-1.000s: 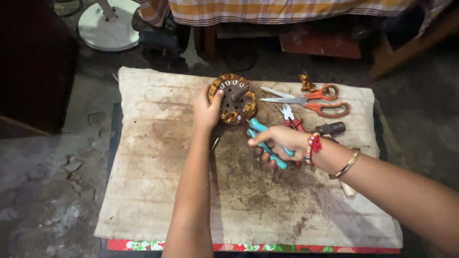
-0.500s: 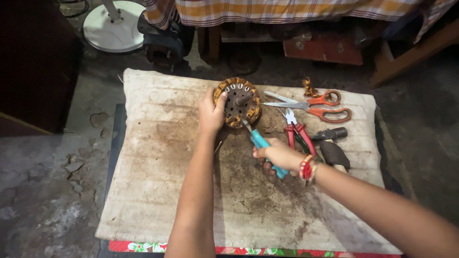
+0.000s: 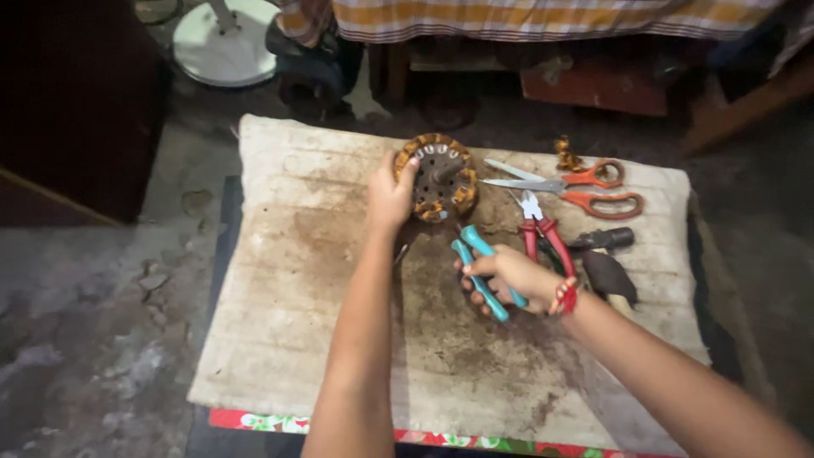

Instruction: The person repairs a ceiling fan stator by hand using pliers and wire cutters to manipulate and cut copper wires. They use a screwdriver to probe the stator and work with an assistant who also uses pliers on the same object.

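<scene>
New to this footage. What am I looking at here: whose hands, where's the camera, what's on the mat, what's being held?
There is no machine here: a person works with two bare hands, and the one camera sits on their head, looking down at the work.

The left hand grips the rim of a round motor stator, a ring with copper-coloured windings. The right hand, with a red band at the wrist, holds pliers with teal handles, their nose pointing toward the stator; the tip itself is hard to make out.

Both work over a stained pale mat laid on the floor. To the right lie orange-handled scissors, red-handled pliers, a small dark tool and a dark rounded object that I cannot identify. Further back stand a white round base and striped cloth.
</scene>
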